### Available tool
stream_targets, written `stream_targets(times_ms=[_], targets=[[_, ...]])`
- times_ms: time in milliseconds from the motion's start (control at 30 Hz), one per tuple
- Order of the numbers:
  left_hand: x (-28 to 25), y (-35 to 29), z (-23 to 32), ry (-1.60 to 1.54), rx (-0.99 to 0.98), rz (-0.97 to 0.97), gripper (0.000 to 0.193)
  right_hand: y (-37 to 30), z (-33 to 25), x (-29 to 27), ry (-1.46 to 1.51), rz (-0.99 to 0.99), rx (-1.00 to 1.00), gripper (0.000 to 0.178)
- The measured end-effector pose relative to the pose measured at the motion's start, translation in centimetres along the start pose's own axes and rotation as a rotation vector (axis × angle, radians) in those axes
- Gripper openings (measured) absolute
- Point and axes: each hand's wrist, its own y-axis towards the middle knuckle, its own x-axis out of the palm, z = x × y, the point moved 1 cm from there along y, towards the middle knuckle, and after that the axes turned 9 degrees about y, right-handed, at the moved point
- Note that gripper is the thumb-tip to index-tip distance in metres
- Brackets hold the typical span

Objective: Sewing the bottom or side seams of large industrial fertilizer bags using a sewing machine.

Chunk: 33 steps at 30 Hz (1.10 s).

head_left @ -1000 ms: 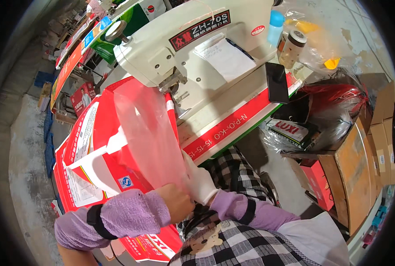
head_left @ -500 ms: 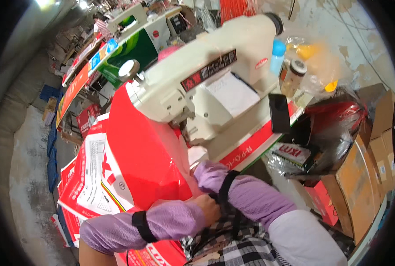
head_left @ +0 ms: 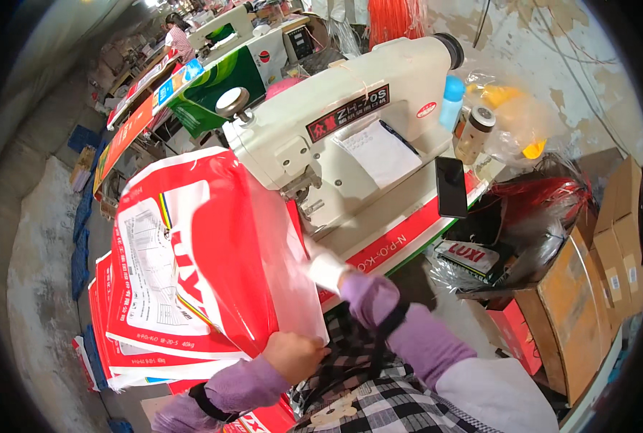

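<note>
A large red and white woven sack lies spread to the left of a cream sewing machine. Its right edge runs beside the needle and presser parts. My left hand is closed in a fist on the sack's near right corner, close to my lap. White cloth covers part of my right hand, which is at the sack's right edge just below the machine head. Motion blurs its fingers, so their grip is unclear. Several similar sacks are piled beneath the top one.
On the machine bed lie a black phone and a paper pad with a pen. A blue bottle and a lidded jar stand behind. Cardboard boxes are at right. Another person is far back at left.
The top sack has swung out flatter to the left, showing its printed face. My left hand has moved down and left with its corner; my right hand has shifted slightly right.
</note>
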Motion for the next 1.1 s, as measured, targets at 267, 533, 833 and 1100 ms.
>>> stream_targets(times_ms=[267,533,833,1100], targets=[[-1.7,0.4,-4.2,-1.414,-0.457,-0.166,0.046,-6.5,1.6,1.7,0.846,-0.090,0.033,0.046],[-5.1,4.9,-3.1,0.006,0.359,0.297,0.014,-9.9,3.1,3.0,0.292,-0.168,-0.353,0.035],[-0.6,0.3,-0.8,0.247,0.115,-0.150,0.037,-16.9,1.0,-0.4,0.559,-0.288,0.308,0.047],[1.0,1.5,-0.4,0.638,0.367,-0.061,0.018,-3.6,1.3,0.0,-0.047,0.257,-0.251,0.062]])
